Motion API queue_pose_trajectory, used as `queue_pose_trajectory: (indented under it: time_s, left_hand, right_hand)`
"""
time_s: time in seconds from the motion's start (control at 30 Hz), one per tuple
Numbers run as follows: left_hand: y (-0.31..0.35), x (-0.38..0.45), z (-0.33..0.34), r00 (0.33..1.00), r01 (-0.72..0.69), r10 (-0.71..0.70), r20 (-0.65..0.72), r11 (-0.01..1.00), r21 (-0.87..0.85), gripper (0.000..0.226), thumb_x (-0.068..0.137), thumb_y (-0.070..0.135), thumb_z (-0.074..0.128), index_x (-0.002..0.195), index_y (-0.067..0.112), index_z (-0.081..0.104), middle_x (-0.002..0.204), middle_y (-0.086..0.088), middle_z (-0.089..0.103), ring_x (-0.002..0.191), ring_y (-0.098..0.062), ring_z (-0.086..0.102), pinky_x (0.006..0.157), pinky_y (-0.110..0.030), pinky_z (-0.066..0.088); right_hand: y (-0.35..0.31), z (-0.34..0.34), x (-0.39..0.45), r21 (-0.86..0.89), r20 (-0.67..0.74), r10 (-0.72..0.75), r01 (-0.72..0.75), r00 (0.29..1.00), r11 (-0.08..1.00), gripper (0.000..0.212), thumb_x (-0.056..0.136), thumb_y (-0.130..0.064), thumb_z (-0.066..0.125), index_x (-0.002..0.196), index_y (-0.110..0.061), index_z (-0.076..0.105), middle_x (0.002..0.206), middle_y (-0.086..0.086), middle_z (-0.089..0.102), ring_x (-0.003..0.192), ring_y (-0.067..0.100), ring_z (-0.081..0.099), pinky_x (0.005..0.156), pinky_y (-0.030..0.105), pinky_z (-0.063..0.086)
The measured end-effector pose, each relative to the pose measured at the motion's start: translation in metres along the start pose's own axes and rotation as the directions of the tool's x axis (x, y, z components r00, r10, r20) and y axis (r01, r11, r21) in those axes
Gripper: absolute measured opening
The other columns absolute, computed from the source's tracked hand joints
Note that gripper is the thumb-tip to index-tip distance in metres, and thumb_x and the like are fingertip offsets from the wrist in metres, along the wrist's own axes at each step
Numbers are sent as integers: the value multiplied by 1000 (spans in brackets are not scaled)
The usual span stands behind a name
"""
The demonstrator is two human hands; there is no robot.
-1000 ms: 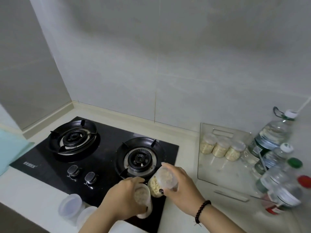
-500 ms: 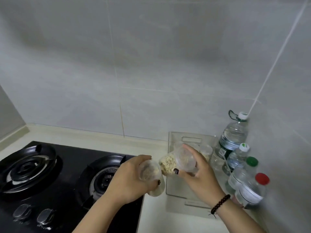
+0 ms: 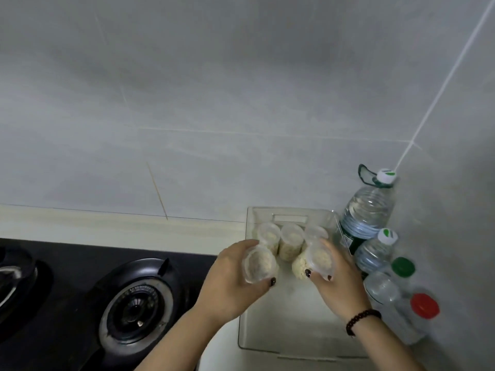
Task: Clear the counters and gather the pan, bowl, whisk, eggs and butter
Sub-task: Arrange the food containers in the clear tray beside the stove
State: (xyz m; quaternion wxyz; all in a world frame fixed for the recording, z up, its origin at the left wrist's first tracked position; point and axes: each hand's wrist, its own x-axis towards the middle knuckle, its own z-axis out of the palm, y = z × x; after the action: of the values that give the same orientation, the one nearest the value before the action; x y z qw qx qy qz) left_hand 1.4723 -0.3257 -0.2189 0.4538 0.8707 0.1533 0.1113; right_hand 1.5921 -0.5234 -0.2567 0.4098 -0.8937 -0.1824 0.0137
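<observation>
A home kitchen; a black gas stove (image 3: 80,303) sits in a pale counter (image 3: 107,228) under a grey tiled wall (image 3: 214,103); right of the stove stand water bottles (image 3: 367,212) and a cutting board (image 3: 289,325).

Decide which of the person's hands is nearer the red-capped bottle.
Right. The right hand, holding a jar over the clear tray, sits just left of the red-capped bottle; the left hand is farther left, by the stove.
</observation>
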Motion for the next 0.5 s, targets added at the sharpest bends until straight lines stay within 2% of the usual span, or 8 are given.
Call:
queue_pose_trajectory:
  time_s: [0.1,0.23,0.4,0.5]
  left_hand:
    - [-11,20,25,997,-15,9,78,997,72,74,68,43,80,133,37,45,129,19,52,122,-3,47,101,-22,43]
    - [-21,41,55,989,-38,18,149,990,134,73,74,36,78,137,30,41,134,13,48,126,-7,43,101,-20,38]
    - [-27,65,91,983,-41,13,183,988,151,63,75,23,75,130,22,45,125,4,51,115,-16,49,96,-30,45]
    - [-34,72,103,982,-24,-8,187,985,172,62,75,18,73,129,20,44,125,0,52,115,-20,50,96,-34,45]
  right_hand:
    - [20,8,15,-57,14,34,-33,999,998,73,74,-11,73,137,-28,43,142,1,44,134,22,37,110,42,35]
    - [37,15,26,-270,81,49,-25,996,963,72,80,-20,68,142,-32,35,145,2,36,137,24,30,110,40,34]
    - [44,25,34,-391,117,38,11,992,920,74,85,-21,63,146,-34,24,141,0,34,125,23,43,91,34,46]
    - [48,29,38,-432,129,41,19,991,902,73,84,-24,60,145,-35,21,140,0,34,124,25,43,90,38,48]
